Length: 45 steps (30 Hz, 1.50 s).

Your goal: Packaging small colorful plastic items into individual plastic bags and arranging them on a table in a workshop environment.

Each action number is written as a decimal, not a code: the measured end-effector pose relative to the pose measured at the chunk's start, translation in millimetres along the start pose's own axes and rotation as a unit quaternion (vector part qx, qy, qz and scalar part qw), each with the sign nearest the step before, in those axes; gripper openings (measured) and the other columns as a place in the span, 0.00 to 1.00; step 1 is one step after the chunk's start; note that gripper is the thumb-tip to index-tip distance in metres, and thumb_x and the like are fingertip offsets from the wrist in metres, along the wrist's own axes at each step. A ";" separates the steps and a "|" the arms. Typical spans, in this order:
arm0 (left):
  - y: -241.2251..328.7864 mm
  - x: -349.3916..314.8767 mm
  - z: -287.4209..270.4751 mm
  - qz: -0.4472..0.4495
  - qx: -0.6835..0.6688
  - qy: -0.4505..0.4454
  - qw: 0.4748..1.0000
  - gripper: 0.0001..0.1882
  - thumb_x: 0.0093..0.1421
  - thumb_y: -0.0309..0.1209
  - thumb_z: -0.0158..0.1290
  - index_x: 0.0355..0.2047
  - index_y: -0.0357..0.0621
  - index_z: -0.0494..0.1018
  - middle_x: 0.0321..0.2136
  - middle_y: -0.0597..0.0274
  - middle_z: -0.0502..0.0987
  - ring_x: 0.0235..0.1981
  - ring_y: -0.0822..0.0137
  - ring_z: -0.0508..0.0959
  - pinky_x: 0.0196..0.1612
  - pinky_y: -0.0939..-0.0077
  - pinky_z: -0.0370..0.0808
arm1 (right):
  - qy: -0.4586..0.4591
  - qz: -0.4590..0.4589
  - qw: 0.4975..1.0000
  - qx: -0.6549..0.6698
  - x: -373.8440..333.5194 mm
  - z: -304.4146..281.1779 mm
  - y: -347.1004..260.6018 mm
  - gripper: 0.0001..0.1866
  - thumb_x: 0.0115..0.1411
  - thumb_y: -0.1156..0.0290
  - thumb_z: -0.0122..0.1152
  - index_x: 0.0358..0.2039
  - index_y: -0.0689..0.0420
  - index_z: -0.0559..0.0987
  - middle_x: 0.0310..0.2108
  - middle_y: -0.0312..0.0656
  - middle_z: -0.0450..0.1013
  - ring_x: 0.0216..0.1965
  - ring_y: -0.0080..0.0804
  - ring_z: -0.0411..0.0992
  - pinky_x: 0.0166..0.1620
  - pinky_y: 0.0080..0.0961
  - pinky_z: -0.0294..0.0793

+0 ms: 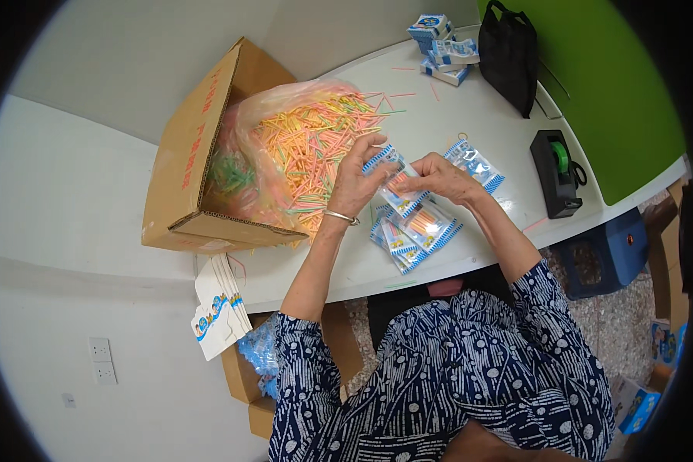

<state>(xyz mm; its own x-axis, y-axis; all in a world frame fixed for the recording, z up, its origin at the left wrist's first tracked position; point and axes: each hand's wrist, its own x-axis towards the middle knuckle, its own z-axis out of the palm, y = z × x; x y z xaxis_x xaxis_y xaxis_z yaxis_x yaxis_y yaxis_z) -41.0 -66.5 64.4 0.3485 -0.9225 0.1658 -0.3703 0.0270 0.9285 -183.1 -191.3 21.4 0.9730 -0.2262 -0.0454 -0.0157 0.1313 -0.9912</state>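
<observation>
Between my two hands is a small clear plastic packet (403, 202) with blue striped edges and pink and orange sticks inside. My left hand (359, 179) grips its upper left side, fingers bent over the top. My right hand (443, 179) pinches its right edge, thumb lying across the front. Below it, several filled packets (430, 229) of the same kind lie in a loose pile on the white table (327, 273). Beyond my right hand rest more blue-edged packets (476, 165); whether these hold sticks I cannot tell.
A tipped cardboard box (179, 165) spills thin coloured sticks (316, 146) from a plastic bag at left. Right are a black tape dispenser (550, 173) and a black bag (510, 58). Small blue-white boxes (443, 50) stand at the back. Flat white cartons (222, 300) hang over the near edge.
</observation>
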 end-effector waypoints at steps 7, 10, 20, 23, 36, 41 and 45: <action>-0.2 -2.6 7.7 0.003 0.016 -0.038 0.999 0.21 0.52 0.23 0.57 0.47 0.36 0.65 0.41 0.59 0.72 0.43 0.69 0.73 0.45 0.77 0.71 | -0.028 0.017 0.999 -0.033 -13.3 -10.3 -0.6 0.16 0.52 0.66 0.65 0.37 0.64 0.81 0.30 0.39 0.78 0.29 0.16 0.72 0.35 0.13 0.68; 1.6 -3.5 16.8 0.024 0.026 -0.040 0.999 0.21 0.53 0.21 0.56 0.47 0.35 0.65 0.39 0.62 0.72 0.40 0.74 0.72 0.43 0.81 0.70 | -0.034 -0.007 0.999 0.036 -18.0 -12.0 8.2 0.15 0.53 0.64 0.65 0.35 0.63 0.81 0.27 0.37 0.78 0.28 0.14 0.72 0.33 0.13 0.68; -5.1 -25.1 40.9 0.005 0.011 -0.051 0.999 0.20 0.54 0.22 0.55 0.47 0.35 0.65 0.40 0.62 0.71 0.42 0.75 0.70 0.45 0.82 0.68 | -0.021 0.060 0.991 -0.120 -51.4 -17.5 5.7 0.17 0.51 0.59 0.65 0.32 0.62 0.81 0.22 0.34 0.74 0.22 0.15 0.65 0.27 0.17 0.64; -15.5 -33.6 40.4 -0.022 0.030 -0.057 0.998 0.20 0.54 0.23 0.55 0.47 0.36 0.65 0.40 0.60 0.71 0.42 0.73 0.72 0.44 0.80 0.69 | 0.109 -0.098 0.973 -0.179 -54.0 -32.2 17.5 0.19 0.50 0.57 0.64 0.31 0.63 0.80 0.21 0.37 0.74 0.22 0.19 0.65 0.27 0.20 0.64; -32.2 -41.2 49.1 0.084 0.315 -0.023 0.945 0.24 0.48 0.31 0.58 0.45 0.36 0.67 0.44 0.48 0.69 0.46 0.49 0.67 0.50 0.62 0.64 | 0.392 -0.051 0.781 -0.483 -49.1 -84.1 71.1 0.13 0.51 0.64 0.61 0.33 0.60 0.77 0.38 0.44 0.68 0.44 0.42 0.63 0.46 0.36 0.59; -26.3 -25.9 48.2 0.093 0.308 0.017 0.947 0.23 0.49 0.33 0.58 0.44 0.38 0.67 0.43 0.49 0.70 0.46 0.50 0.67 0.50 0.63 0.64 | 0.426 -0.159 0.757 -0.470 -49.3 -77.2 62.2 0.10 0.51 0.67 0.60 0.32 0.59 0.76 0.37 0.43 0.69 0.43 0.40 0.63 0.46 0.35 0.59; -24.7 0.1 49.7 0.086 0.223 0.066 0.969 0.22 0.50 0.35 0.59 0.44 0.39 0.69 0.41 0.52 0.72 0.45 0.54 0.69 0.47 0.64 0.66 | 0.396 -0.166 0.820 -0.379 -48.6 -47.3 26.5 0.11 0.53 0.66 0.61 0.32 0.60 0.75 0.34 0.42 0.71 0.37 0.33 0.67 0.42 0.28 0.64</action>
<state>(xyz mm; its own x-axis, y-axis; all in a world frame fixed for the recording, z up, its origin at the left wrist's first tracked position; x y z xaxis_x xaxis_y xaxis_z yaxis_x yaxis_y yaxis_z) -74.6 -86.4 25.0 0.3450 -0.8610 0.3738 -0.7575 -0.0202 0.6526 -241.7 -222.4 -8.6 0.5027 -0.7230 0.4738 -0.2104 -0.6340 -0.7442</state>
